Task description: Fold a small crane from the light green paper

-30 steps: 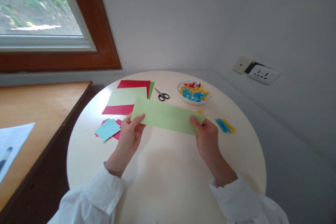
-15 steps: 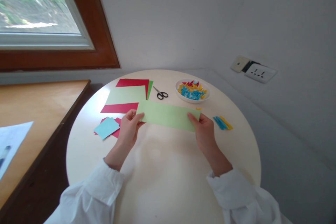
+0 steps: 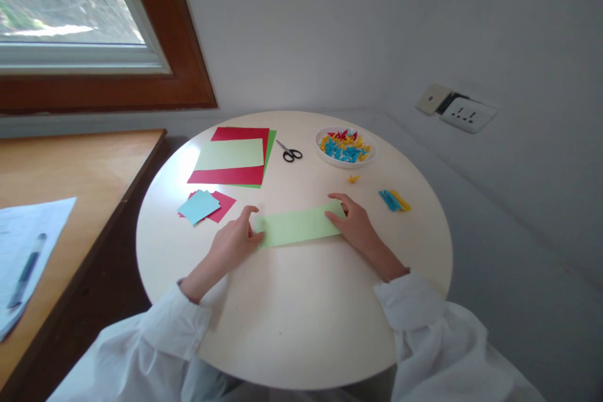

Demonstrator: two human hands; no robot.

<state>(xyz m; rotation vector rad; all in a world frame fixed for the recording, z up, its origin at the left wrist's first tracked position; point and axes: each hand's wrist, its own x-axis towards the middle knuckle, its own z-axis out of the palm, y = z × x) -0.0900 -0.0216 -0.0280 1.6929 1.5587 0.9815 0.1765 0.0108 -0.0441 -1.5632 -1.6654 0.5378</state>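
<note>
Over the round white tabletop (image 3: 301, 314) spans a pale green paper strip (image 3: 296, 225); left hand (image 3: 235, 239) at one end, thumb and forefinger parted; right hand (image 3: 354, 223) thumbing the other, grip unclear. Beyond lie scissors (image 3: 289, 152).

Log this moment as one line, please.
left hand: open, at left end of light-green paper strip | right hand: thumb over right end | scissors: left of white dish
</note>
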